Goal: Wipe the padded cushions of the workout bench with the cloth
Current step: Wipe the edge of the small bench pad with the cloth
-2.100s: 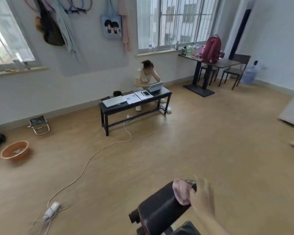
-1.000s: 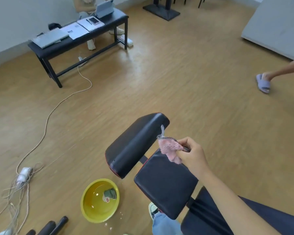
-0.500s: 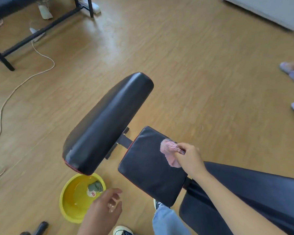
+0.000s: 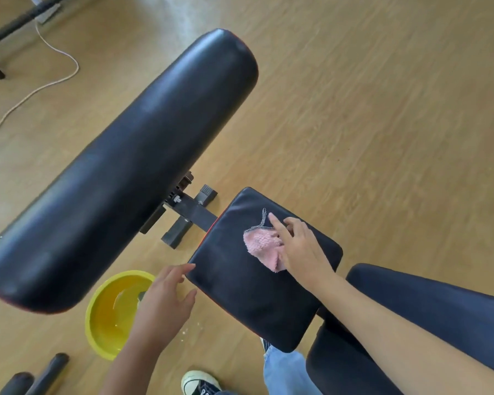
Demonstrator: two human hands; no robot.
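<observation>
The workout bench has a long black back pad (image 4: 126, 166) running from upper right to lower left. Beside it is a small square black pad (image 4: 240, 295), and a dark seat pad (image 4: 445, 300) sits at lower right. A pink cloth (image 4: 261, 246) with a mesh edge lies on the small pad. My right hand (image 4: 300, 249) presses down on the cloth, index finger stretched forward. My left hand (image 4: 163, 306) is open, its fingertips touching the small pad's left edge.
A yellow basin (image 4: 97, 303) holding water stands on the wood floor below the back pad, partly behind my left hand. Black foam rollers (image 4: 49, 372) lie at bottom left. A white cable (image 4: 54, 84) crosses the floor at upper left. My shoe (image 4: 200, 383) is at the bottom.
My view has tilted down and closer to the bench. My right hand brought the cloth from the back pad's end onto the small pad. My left hand rose to the pad's edge.
</observation>
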